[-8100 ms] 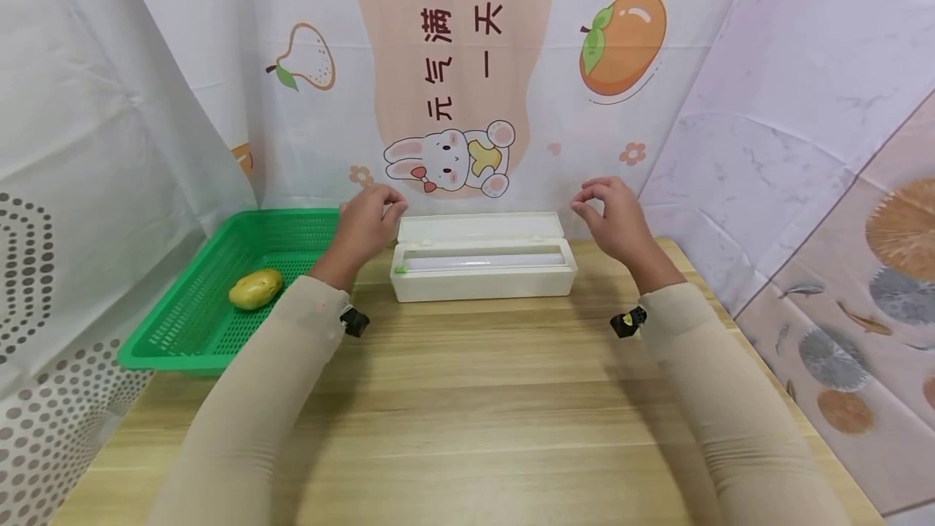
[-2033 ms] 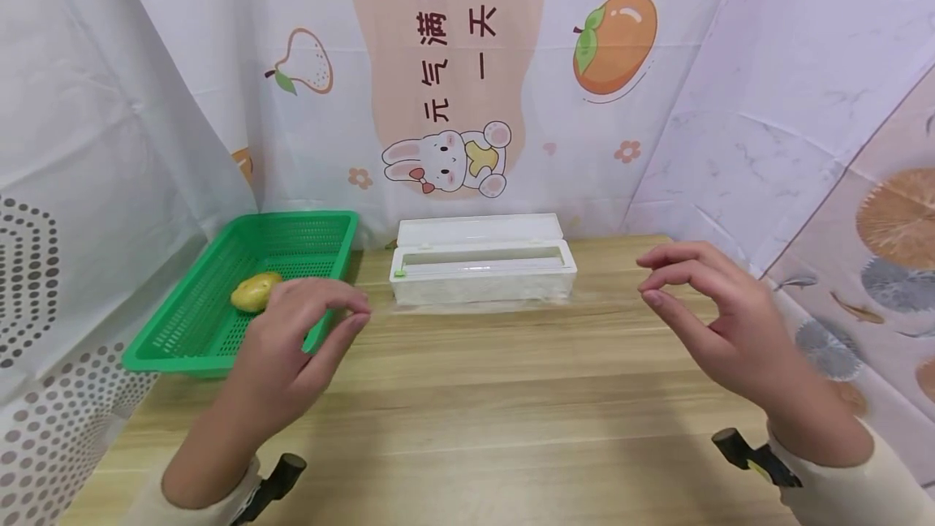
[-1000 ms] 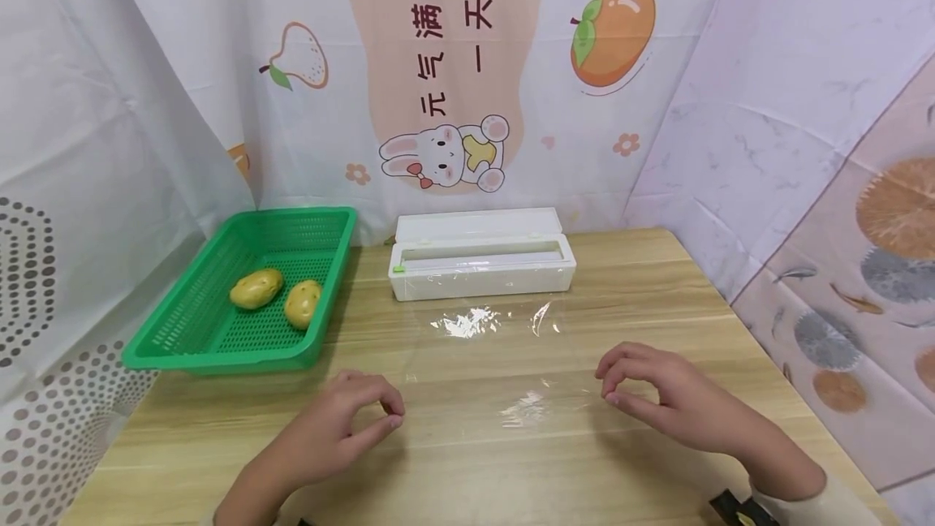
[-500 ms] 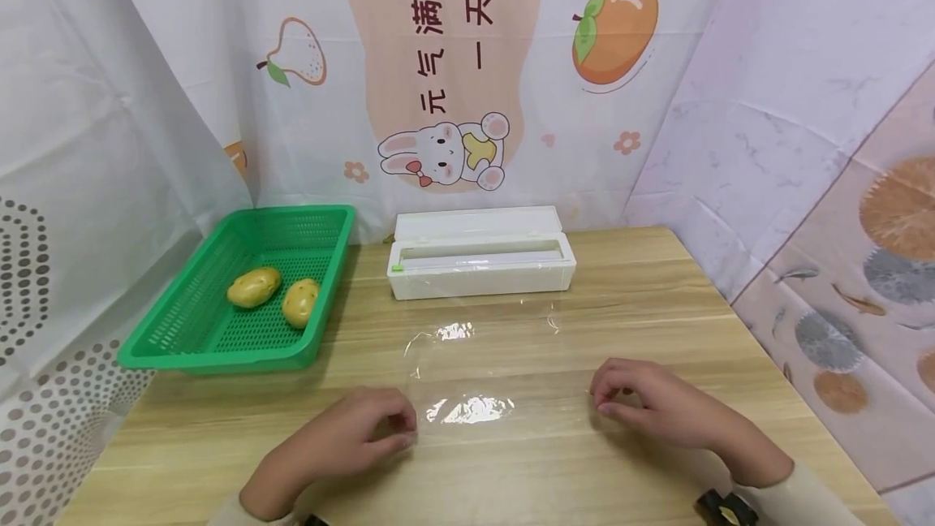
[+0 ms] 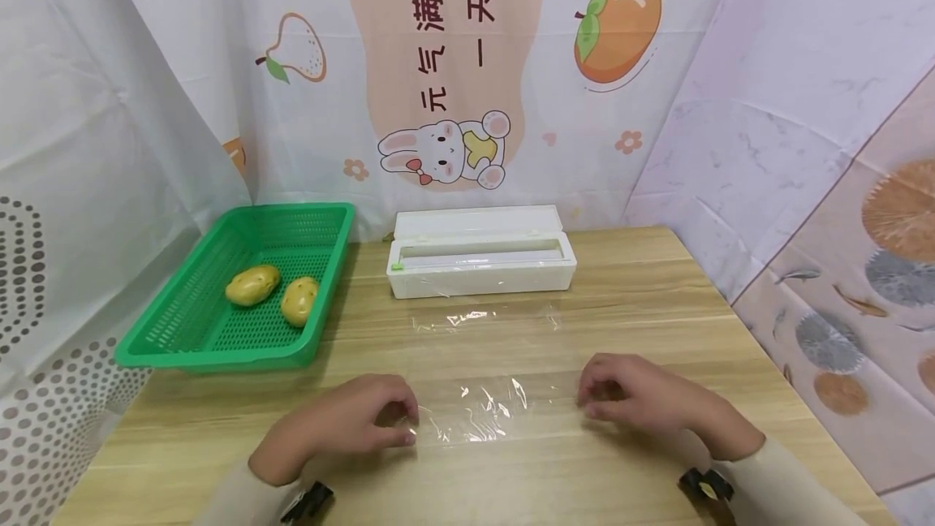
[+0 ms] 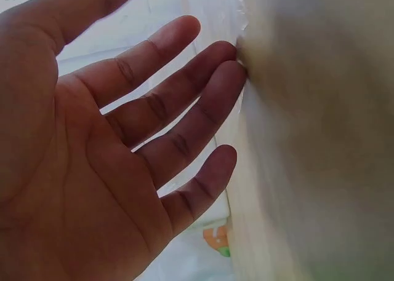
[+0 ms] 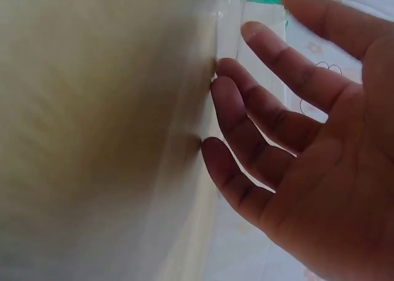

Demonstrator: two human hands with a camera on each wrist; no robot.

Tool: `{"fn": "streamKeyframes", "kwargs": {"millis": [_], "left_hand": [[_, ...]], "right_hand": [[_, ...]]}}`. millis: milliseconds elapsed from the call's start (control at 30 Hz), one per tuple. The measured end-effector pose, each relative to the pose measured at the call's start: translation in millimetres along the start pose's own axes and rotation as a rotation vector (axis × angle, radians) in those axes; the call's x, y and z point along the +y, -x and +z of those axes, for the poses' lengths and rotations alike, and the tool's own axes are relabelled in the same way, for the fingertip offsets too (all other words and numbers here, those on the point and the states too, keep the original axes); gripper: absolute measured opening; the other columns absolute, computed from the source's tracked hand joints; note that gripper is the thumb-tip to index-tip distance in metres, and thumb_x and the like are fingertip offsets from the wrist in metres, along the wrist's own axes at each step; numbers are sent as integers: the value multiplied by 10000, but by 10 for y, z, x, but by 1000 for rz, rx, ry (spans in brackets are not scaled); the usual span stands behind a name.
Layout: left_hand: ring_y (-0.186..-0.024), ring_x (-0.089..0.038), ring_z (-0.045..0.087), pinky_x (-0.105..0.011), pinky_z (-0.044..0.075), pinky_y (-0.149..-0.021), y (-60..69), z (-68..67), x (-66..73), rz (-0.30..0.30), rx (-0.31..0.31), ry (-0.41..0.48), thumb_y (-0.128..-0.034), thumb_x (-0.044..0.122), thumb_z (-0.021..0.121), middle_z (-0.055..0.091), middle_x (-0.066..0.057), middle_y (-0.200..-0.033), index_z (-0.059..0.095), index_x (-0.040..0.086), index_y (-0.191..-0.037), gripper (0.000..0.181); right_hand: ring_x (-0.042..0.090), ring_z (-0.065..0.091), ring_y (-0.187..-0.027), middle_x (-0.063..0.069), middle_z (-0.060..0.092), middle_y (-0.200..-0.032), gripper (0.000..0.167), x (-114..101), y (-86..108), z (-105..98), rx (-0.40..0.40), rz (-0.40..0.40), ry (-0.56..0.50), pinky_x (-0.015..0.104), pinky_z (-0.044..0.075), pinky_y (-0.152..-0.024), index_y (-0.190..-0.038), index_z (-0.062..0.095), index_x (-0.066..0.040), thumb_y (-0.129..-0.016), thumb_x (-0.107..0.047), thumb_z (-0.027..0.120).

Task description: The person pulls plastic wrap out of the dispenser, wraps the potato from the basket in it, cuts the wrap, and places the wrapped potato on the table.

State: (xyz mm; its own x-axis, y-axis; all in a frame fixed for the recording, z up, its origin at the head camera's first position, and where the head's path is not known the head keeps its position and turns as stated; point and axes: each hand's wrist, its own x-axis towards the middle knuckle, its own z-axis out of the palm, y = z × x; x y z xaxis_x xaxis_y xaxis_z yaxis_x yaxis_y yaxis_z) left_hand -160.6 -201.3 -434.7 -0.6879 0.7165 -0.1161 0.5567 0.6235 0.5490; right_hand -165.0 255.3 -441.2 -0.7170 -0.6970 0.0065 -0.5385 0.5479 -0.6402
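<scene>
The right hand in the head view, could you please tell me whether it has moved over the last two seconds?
Yes. Judged against the white box, the right hand now appears lower in the picture and further left.

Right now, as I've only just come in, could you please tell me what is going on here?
A person has clear film spread over the table, and it appears to run back to the white box, whose lid is open. The left hand and right hand are at the film's near sides, fingertips low at the surface, neither pinching anything. Two potatoes lie in the green basket on the left.
</scene>
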Motion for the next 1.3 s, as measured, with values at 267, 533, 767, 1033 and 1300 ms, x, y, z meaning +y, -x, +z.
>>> {"fn": "streamKeyframes", "kwargs": {"millis": [267, 533, 767, 1033, 1300], "left_hand": [[-832, -40, 607, -279, 556, -794, -203, -109, -50, -17, -41, 87, -928, 215, 780, 657, 175, -881, 720, 234, -937, 63], [-708, -29, 549, -221, 497, -647, -226, -52, -137, -93, -61, 160, -828, 214, 877, 604, 117, -748, 660, 213, -835, 218], [-654, -30, 517, -212, 451, -601, -162, -57, -188, -103, -59, 220, -788, 271, 907, 563, 91, -694, 641, 152, -817, 293], [-639, -25, 512, -199, 436, -592, -187, -49, -237, -124, -76, 258, -816, 323, 888, 564, 101, -679, 645, 175, -812, 285], [-649, -42, 507, -203, 424, -587, -203, -94, -265, -113, -97, 279, -859, 325, 849, 561, 89, -691, 647, 179, -803, 255]], "right_hand": [[60, 636, -972, -72, 713, -1067, 250, 60, -140, -153, -60, 83, -45, 259, 515, -864, -1121, 756, -230, -1095, -303, 518], [82, 615, -800, -6, 727, -918, 136, 111, -185, -127, -27, 169, -158, 249, 515, -691, -1030, 765, -172, -994, -287, 702], [58, 540, -702, -34, 611, -803, 245, 180, -207, -70, -10, 178, -193, 224, 487, -617, -1033, 760, -155, -839, -260, 868], [84, 524, -671, 41, 596, -779, 348, 177, -204, -31, 12, 268, -174, 228, 451, -588, -1004, 729, -128, -734, -208, 933], [84, 531, -674, 70, 609, -792, 358, 160, -196, -37, 30, 267, -164, 229, 461, -594, -1012, 723, -123, -733, -195, 934]]}}
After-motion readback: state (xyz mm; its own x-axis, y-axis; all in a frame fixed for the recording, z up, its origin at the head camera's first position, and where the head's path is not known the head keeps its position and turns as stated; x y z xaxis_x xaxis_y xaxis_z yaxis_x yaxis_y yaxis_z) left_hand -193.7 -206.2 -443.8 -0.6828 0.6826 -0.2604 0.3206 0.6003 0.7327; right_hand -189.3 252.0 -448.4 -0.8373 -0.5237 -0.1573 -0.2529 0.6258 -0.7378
